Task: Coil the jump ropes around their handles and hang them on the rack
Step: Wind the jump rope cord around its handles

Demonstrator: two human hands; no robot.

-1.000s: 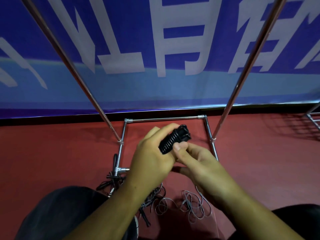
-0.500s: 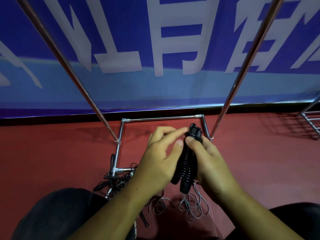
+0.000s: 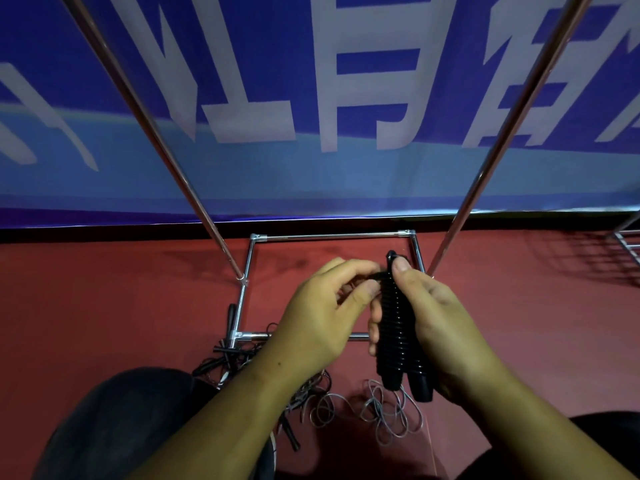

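The black jump rope [image 3: 398, 327], its cord wound in tight turns around its 2 handles, stood nearly upright in the air, with both handle ends poking out below the coil. The right hand [image 3: 446, 327] grasped it from the right: its fingers wrapped behind the bundle so that the tips showed on the far left side, and its thumb pressed against the top end. The left hand [image 3: 322, 317] met the bundle from the left, thumb and forefinger pinching the cord at the upper part of the coil while the remaining fingers curled in toward the palm. The rope was held above the red floor [image 3: 104, 306], not hung, in front of the base frame of the chrome rack [image 3: 332, 236] and, in this view, between its 2 slanting uprights. Beneath the hands lay a loose grey cord [image 3: 381, 410] in tangled loops, and to its left a black tangle of ropes [image 3: 225, 358] rested against the rack's near left corner. The person's dark-clothed knees [image 3: 121, 420] framed the bottom edge, and a blue banner [image 3: 311, 174] with large white characters rose behind the rack.
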